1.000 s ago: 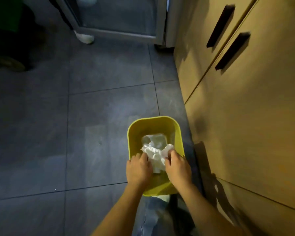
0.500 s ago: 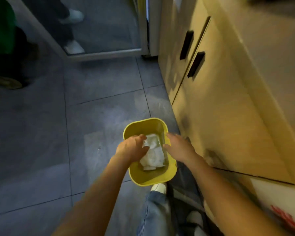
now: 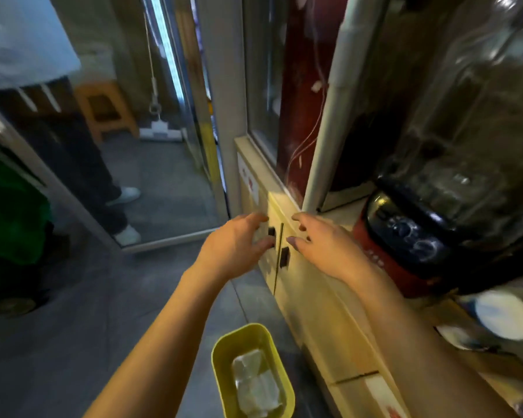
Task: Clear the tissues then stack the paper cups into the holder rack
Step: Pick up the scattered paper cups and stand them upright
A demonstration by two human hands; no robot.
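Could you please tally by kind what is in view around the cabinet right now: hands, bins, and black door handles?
Hands: 2, left hand and right hand, both empty
Yellow bin holding tissues: 1
Black door handles: 2
Total: 5

Wooden stool (image 3: 107, 111) behind glass door (image 3: 151, 146); blurry, maybe blender (image 3: 429, 224) on counter.

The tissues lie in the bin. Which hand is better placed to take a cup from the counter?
Probably the right hand: it is open, empty and nearer the counter, where the cup lies.
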